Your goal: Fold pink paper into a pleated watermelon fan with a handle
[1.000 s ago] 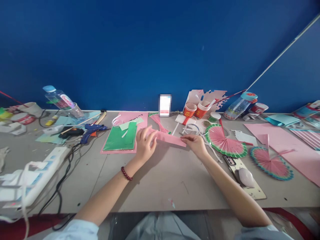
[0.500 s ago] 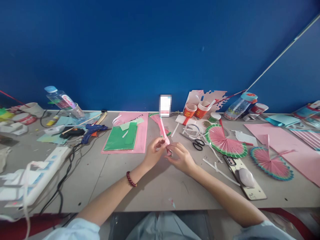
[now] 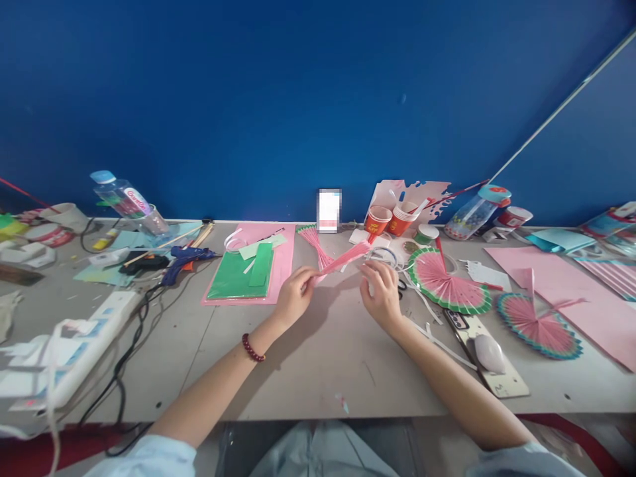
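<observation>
Pinching narrow on the near end of the pink paper strip (image 3: 345, 257), my left hand (image 3: 294, 293) in the head view holds it above the desk (image 3: 298, 384), slanting toward the red paper cups (image 3: 377, 220). Half a second ago both hands met at the strip and it pointed away from me; now my right hand (image 3: 383, 293) has parted from it, fingers loosely curled, nothing visible in them, partly covering the scissors (image 3: 401, 289). I judge my left hand alone now carries the strip, leaving the right free. The green-edged pleated paper (image 3: 317, 244) lies beyond, unmoved.
</observation>
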The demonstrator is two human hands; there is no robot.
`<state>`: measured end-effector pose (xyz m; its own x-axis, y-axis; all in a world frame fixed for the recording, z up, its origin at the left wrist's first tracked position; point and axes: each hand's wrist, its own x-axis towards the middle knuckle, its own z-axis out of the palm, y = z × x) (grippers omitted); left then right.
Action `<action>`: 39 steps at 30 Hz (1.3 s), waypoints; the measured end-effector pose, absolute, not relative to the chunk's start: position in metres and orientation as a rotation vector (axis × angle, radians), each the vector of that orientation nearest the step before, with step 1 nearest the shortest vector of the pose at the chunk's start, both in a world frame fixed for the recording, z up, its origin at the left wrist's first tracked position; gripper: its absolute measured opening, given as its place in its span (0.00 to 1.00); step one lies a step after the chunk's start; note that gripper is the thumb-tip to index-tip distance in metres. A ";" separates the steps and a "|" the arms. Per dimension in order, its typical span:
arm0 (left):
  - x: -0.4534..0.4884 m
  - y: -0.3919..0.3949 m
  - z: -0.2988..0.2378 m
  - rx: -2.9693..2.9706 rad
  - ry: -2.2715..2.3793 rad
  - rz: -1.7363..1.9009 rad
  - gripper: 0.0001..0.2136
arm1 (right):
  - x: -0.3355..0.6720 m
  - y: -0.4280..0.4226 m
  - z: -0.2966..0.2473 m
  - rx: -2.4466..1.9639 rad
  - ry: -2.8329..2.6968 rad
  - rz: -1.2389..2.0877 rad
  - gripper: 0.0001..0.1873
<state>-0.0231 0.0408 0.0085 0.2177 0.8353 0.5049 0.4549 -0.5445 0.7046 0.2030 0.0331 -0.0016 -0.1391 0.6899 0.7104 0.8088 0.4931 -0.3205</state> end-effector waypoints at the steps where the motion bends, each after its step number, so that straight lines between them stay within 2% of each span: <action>1: -0.025 0.041 0.009 2.186 1.207 1.273 0.13 | 0.206 0.035 -0.001 -1.288 -1.854 -0.242 0.21; 7: -0.032 0.046 0.011 2.683 1.251 1.179 0.17 | 0.219 0.045 0.006 -1.367 -2.015 -0.354 0.25; 19: -0.038 0.051 0.007 2.819 1.099 1.075 0.14 | 0.233 0.056 0.001 -1.322 -2.136 -0.316 0.13; 25: -0.040 0.056 0.003 2.846 1.182 1.016 0.17 | 0.233 0.056 0.002 -1.264 -2.111 -0.338 0.10; 34: -0.046 0.062 0.003 2.477 1.257 1.089 0.10 | 0.235 0.054 0.008 -1.316 -2.060 -0.365 0.11; 39: -0.048 0.064 0.006 2.256 1.225 1.060 0.12 | 0.237 0.054 0.009 -1.343 -2.054 -0.374 0.11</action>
